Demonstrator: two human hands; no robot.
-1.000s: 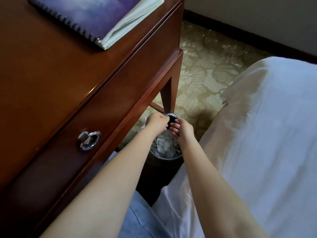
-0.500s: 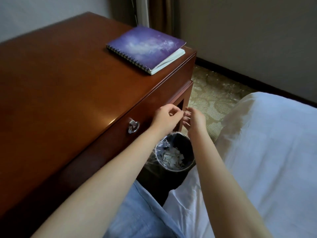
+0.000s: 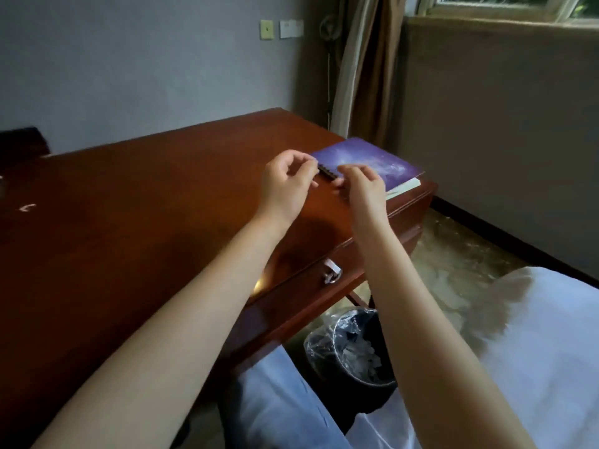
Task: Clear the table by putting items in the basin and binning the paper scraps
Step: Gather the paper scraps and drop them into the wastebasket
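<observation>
bedroom: bed point(image 3: 534, 335), curtain point(image 3: 363, 69), desk point(image 3: 129, 222)

Notebook point(image 3: 369, 160) on table point(image 3: 136, 202) far-right corner; bin point(image 3: 356, 354) on floor below table's right end, scraps point(image 3: 359, 359) inside.

Both hands, left hand point(image 3: 285, 186) and right hand point(image 3: 363, 189), hover half-curled above the surface point(image 3: 129, 222) at the purple notebook point(image 3: 372, 160); the bin point(image 3: 356, 354) holds paper scraps point(image 3: 359, 361).

Nothing readable here, honestly. The purple notebook point(image 3: 366, 158) on the table point(image 3: 129, 222) has a cloudy cover with no title I can make out. There's a white plate point(image 3: 291, 28) and a greenish switch point(image 3: 266, 29) on the wall, but any print on them is too small and blurry to read. No brands, numbers or signs anywhere else.
</observation>
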